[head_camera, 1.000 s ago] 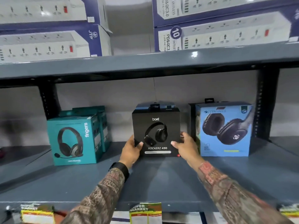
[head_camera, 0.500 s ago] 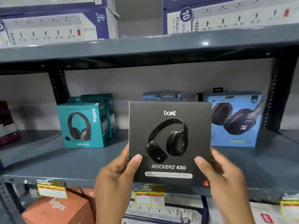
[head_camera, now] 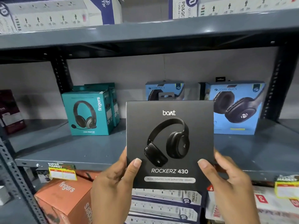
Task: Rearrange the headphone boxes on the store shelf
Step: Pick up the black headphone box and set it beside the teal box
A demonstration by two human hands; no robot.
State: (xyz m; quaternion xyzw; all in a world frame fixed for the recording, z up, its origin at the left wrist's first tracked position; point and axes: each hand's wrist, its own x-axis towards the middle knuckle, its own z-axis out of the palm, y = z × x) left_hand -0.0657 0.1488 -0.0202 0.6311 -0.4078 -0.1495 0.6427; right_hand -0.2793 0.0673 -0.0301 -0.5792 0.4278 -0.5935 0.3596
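Note:
I hold a black boAt Rockerz 430 headphone box [head_camera: 169, 143] upright in front of the grey shelf [head_camera: 80, 152], off its surface. My left hand [head_camera: 113, 188] grips its lower left edge and my right hand [head_camera: 229, 186] its lower right edge, thumbs on the front face. A teal Fingers headset box [head_camera: 88, 113] stands at the shelf's left with another teal box behind it. A blue Zebronics box [head_camera: 237, 107] stands at the right. A second blue Zebronics box [head_camera: 165, 90] shows at the back, mostly hidden by the black box.
Power-strip boxes [head_camera: 53, 13] sit on the upper shelf and more power-strip boxes [head_camera: 163, 206] below. An orange Fingers box [head_camera: 64, 198] lies on the lower level. A dark red box [head_camera: 9, 110] stands far left. Yellow price tags [head_camera: 62, 171] hang on the shelf edge. Black uprights flank the bay.
The black box has been lifted off the shelf and drawn toward me, now filling more of the view. The blue box that stood behind it is uncovered.

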